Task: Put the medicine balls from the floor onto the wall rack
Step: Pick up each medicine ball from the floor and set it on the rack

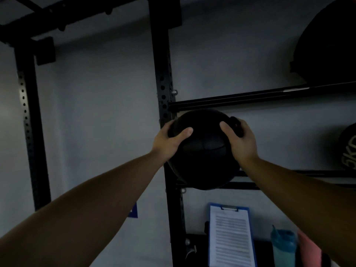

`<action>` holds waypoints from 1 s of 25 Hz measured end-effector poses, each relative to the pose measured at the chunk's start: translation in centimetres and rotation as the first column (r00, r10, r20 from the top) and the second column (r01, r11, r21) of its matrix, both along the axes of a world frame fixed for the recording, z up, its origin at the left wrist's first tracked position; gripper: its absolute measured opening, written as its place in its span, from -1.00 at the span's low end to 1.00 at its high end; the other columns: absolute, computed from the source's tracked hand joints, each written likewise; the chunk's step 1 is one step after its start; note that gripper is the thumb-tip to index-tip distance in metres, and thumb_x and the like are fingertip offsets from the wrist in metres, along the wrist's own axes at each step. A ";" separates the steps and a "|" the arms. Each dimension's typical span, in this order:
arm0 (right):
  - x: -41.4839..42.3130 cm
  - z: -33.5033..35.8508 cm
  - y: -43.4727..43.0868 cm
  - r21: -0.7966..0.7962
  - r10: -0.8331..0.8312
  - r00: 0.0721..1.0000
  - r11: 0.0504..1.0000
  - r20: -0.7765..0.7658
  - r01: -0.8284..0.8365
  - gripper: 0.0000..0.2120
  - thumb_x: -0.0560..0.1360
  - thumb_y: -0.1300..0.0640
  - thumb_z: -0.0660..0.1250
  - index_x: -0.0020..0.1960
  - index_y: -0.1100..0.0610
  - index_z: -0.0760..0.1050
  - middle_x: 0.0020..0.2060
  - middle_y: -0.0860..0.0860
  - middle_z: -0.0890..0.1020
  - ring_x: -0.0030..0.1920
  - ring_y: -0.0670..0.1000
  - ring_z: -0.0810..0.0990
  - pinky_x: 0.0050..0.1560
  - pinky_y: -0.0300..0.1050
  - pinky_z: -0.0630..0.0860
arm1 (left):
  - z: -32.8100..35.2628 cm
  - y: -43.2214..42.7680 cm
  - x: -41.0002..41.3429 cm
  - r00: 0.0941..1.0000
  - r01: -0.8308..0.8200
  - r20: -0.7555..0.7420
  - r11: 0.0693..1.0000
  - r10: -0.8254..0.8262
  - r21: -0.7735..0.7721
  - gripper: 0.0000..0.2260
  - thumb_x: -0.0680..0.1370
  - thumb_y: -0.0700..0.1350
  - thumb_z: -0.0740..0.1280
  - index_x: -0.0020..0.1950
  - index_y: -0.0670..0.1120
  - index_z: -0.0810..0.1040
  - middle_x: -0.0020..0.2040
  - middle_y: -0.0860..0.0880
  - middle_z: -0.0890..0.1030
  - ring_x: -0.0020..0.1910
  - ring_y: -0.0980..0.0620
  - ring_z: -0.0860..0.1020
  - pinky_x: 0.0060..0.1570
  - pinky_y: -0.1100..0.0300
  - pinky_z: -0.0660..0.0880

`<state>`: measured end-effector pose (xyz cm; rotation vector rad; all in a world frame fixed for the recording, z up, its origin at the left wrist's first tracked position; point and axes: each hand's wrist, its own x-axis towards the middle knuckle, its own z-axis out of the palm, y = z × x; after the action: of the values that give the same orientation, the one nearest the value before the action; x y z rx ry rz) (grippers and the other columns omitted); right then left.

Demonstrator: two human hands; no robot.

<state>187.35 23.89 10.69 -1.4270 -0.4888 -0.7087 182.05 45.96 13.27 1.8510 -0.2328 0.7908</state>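
A black medicine ball (204, 151) is held up at the left end of the wall rack's middle shelf rails (250, 185), right beside the black upright post (163, 89). My left hand (171, 140) grips its left side and my right hand (240, 139) grips its right side, thumbs on the front. Its underside looks level with the rails; I cannot tell if it rests on them. Another black ball with white lettering (348, 149) sits on the same shelf at the far right. A large dark ball (327, 45) sits on the upper rails (260, 98).
A grey wall lies behind the rack. A second perforated black upright (27, 116) stands at the left. Below the shelf are a blue clipboard with paper (231, 236), a teal bottle (283, 247) and a pink cloth (310, 249).
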 end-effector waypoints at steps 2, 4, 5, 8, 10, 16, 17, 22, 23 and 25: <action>6.4 0.8 0.6 -0.019 0.015 1.000 1.000 -0.019 -0.015 -0.19 0.29 -0.48 0.43 0.40 -0.05 0.52 0.26 -0.01 0.64 0.26 0.05 0.62 0.34 0.12 0.55 | 0.5 0.6 6.3 1.000 0.001 0.001 1.000 -0.001 0.001 -0.04 0.23 0.46 0.57 0.54 0.08 0.46 0.14 0.22 0.59 0.18 0.07 0.60 0.14 0.26 0.53; 11.5 1.1 1.1 -0.037 0.011 0.999 0.999 -0.037 -0.012 -0.17 0.28 -0.48 0.43 0.42 -0.06 0.51 0.28 0.00 0.62 0.28 0.06 0.60 0.36 0.11 0.54 | 0.4 1.4 11.3 1.000 -0.011 0.008 1.000 0.011 -0.006 -0.07 0.24 0.46 0.55 0.52 0.09 0.47 0.17 0.18 0.60 0.16 0.11 0.61 0.15 0.24 0.53; 14.4 0.8 1.3 -0.045 0.006 0.998 0.999 -0.056 -0.009 -0.18 0.30 -0.47 0.44 0.43 -0.05 0.50 0.29 0.00 0.62 0.29 0.08 0.60 0.35 0.08 0.53 | -0.2 1.7 14.2 1.000 -0.019 -0.012 1.000 0.019 -0.007 -0.14 0.28 0.44 0.55 0.49 0.10 0.49 0.18 0.15 0.60 0.17 0.10 0.61 0.16 0.24 0.53; 22.0 -2.4 2.8 -0.171 -0.034 0.991 0.985 -0.128 0.012 -0.15 0.37 -0.52 0.38 0.50 -0.06 0.43 0.35 0.06 0.58 0.36 0.16 0.56 0.32 0.02 0.49 | -3.3 2.4 21.9 0.985 -0.121 -0.095 0.975 0.141 0.186 -0.33 0.40 0.49 0.42 0.40 0.19 0.49 0.29 0.08 0.58 0.28 0.02 0.59 0.21 0.19 0.53; 26.1 -5.0 4.1 -0.298 -0.105 0.981 0.953 -0.161 0.053 0.03 0.29 -0.67 0.20 0.61 -0.14 0.28 0.52 0.06 0.44 0.49 0.21 0.43 0.45 0.17 0.41 | -6.5 1.4 25.5 0.978 -0.123 -0.102 0.900 0.182 0.418 -0.12 0.35 0.60 0.33 0.59 0.26 0.29 0.58 0.01 0.38 0.53 -0.07 0.37 0.50 0.01 0.38; 29.3 -6.4 4.9 -0.360 -0.201 0.978 0.918 -0.062 0.166 -0.08 0.32 -0.69 0.12 0.57 -0.27 0.30 0.56 0.00 0.37 0.51 0.19 0.38 0.46 0.29 0.39 | -9.0 0.9 27.9 0.967 -0.253 0.095 0.863 0.235 0.438 0.04 0.31 0.54 0.34 0.69 0.13 0.16 0.67 -0.03 0.24 0.61 -0.12 0.20 0.59 -0.08 0.20; 28.6 -6.7 4.9 -0.387 -0.220 0.974 0.903 -0.044 0.187 -0.10 0.34 -0.68 0.11 0.57 -0.28 0.28 0.58 0.01 0.35 0.51 0.20 0.36 0.45 0.29 0.39 | -9.2 1.1 27.7 0.972 -0.232 0.079 0.864 0.220 0.446 0.04 0.31 0.53 0.36 0.70 0.14 0.14 0.67 -0.02 0.22 0.61 -0.11 0.19 0.59 -0.10 0.20; 22.6 -8.9 3.6 -0.657 -0.278 0.951 0.744 -0.134 0.125 -0.17 0.54 -0.52 0.03 0.65 -0.28 -0.24 0.70 -0.05 -0.04 0.59 0.29 0.13 0.43 0.39 0.32 | -9.3 2.1 22.6 0.962 -0.130 -0.150 0.868 0.227 0.479 0.05 0.32 0.56 0.38 0.70 0.20 0.10 0.68 0.09 0.19 0.62 -0.05 0.25 0.56 -0.12 0.32; 21.4 -9.6 3.0 -0.706 -0.291 0.943 0.702 -0.165 0.093 -0.14 0.54 -0.50 0.05 0.64 -0.27 -0.32 0.70 -0.04 -0.09 0.59 0.31 0.12 0.44 0.39 0.31 | -9.8 2.9 20.6 0.954 -0.141 -0.165 0.859 0.252 0.492 -0.01 0.32 0.56 0.35 0.67 0.18 0.23 0.62 0.06 0.32 0.56 -0.03 0.36 0.50 -0.07 0.40; 18.1 -10.9 2.0 -0.810 -0.329 0.922 0.586 -0.206 0.028 -0.13 0.57 -0.46 0.09 0.65 -0.23 -0.34 0.71 0.02 -0.09 0.59 0.34 0.11 0.49 0.36 0.28 | -11.4 4.4 15.1 0.940 -0.166 -0.161 0.816 0.301 0.554 -0.17 0.32 0.56 0.30 0.47 0.15 0.48 0.37 0.09 0.55 0.35 0.03 0.55 0.29 0.04 0.54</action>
<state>205.40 25.86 -0.25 -2.4486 -0.3977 -0.3698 197.20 50.32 1.90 2.5284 -0.0644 0.6978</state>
